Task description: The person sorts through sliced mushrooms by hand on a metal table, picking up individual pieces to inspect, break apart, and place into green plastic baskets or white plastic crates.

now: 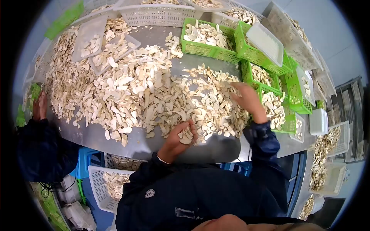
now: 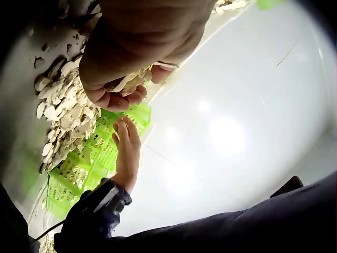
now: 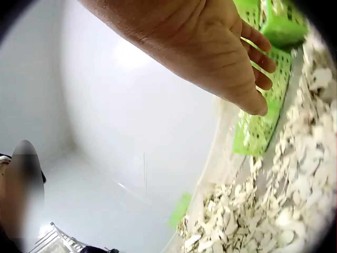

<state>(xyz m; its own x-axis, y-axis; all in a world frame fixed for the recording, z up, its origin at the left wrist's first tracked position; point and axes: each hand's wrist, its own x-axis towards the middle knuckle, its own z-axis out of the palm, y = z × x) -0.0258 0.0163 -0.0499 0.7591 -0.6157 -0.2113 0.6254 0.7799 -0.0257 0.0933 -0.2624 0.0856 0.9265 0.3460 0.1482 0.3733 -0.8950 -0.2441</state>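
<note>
A broad heap of pale dried mushroom slices [image 1: 127,86] covers much of the steel table. My left hand [image 1: 174,143] is palm up near the front edge, its fingers curled round a small bunch of mushroom slices [image 1: 185,136]. In the left wrist view these slices [image 2: 131,81] show between thumb and fingers. My right hand [image 1: 248,99] reaches over the right side of the heap, beside a green basket of slices [image 1: 274,109]. The right wrist view shows the right hand's fingers [image 3: 258,58] apart and loosely bent, with nothing visible between them.
Several green baskets [image 1: 210,50] stand along the right and back. White crates [image 1: 162,15] line the far edge. Clear plastic trays [image 1: 89,36] lie on the heap at left. Another person's hands [image 1: 40,106] are at the left edge. A white basket [image 1: 101,188] sits below the table.
</note>
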